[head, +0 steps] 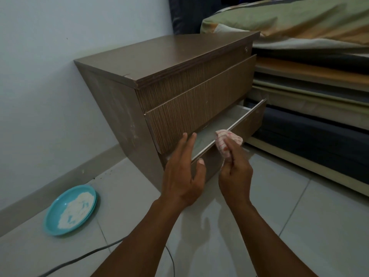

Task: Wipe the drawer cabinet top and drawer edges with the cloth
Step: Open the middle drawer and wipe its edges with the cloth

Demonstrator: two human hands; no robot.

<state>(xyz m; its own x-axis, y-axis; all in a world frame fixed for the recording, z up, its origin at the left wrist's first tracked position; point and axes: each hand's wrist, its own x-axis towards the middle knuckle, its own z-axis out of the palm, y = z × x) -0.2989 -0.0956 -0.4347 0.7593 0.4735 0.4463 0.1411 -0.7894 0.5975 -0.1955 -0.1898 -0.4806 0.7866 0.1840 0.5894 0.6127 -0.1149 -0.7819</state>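
Note:
A brown drawer cabinet (165, 56) stands on the floor against the wall, with its top bare. Its two upper drawers are closed. The bottom drawer (249, 120) is pulled out, showing a pale inside. My right hand (235, 168) holds a white cloth with red checks (229, 138) against the top edge of the bottom drawer's front panel. My left hand (183, 172) is open with fingers spread, at the left end of that drawer's front, thumb near the edge.
A turquoise plate (58, 224) with white powder lies on the tiled floor at the left, near the skirting. A grey cable (89, 254) runs across the floor under my arms. A bed with stacked mattresses (319, 80) is close on the right.

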